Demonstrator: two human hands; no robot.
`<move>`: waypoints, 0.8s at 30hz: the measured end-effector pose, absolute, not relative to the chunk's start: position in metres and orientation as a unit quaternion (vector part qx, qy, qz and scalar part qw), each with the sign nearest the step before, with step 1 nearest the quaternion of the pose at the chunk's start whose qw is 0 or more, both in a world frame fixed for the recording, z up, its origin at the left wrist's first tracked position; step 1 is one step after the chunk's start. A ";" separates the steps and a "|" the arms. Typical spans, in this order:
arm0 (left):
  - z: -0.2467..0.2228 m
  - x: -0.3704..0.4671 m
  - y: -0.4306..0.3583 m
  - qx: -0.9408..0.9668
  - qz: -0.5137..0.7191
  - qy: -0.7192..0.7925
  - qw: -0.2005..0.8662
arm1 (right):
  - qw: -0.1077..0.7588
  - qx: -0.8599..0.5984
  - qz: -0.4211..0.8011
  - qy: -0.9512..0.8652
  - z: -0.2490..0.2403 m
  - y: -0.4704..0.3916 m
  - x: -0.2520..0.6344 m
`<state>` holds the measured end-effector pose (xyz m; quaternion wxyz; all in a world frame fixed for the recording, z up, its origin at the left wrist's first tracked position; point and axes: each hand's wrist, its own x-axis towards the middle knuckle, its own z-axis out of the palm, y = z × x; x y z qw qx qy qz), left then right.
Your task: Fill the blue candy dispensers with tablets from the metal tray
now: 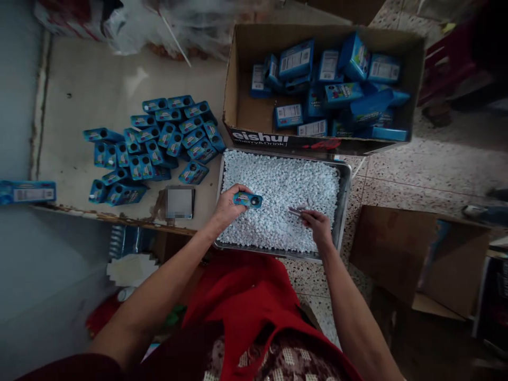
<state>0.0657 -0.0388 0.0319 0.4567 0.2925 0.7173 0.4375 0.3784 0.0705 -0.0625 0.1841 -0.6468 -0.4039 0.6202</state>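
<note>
My left hand [230, 206] is closed round a small blue printed box [246, 199], whose dark round opening faces up. It holds this box over the left part of a metal tray [344, 211] filled with small white pellets [278, 174]. Over the tray's right part, my right hand [316, 225] grips a small scoop [297, 211] with its fingers pressed together. The scoop's tip is at the pellets, and its exact shape is hard to make out. Several similar blue boxes [153, 151] stand in a cluster on the table left of the tray.
A cardboard carton [238, 79] holding several blue boxes stands just beyond the tray. A dark-edged square device [179, 202] lies near the front edge of the table [79, 79]. An open cardboard box [389, 254] is on the right, above the speckled floor [456, 164].
</note>
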 end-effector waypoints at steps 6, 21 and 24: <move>0.042 0.074 -0.034 0.360 0.386 0.744 0.410 | 0.174 -0.577 0.698 -0.387 0.005 0.093 0.379; 0.050 0.071 -0.056 0.326 0.424 0.779 0.326 | 0.091 -0.308 0.308 -0.896 0.184 0.074 0.239; 0.043 0.050 -0.078 0.253 0.445 0.818 0.263 | 0.126 -0.351 0.343 -0.862 0.172 0.085 0.262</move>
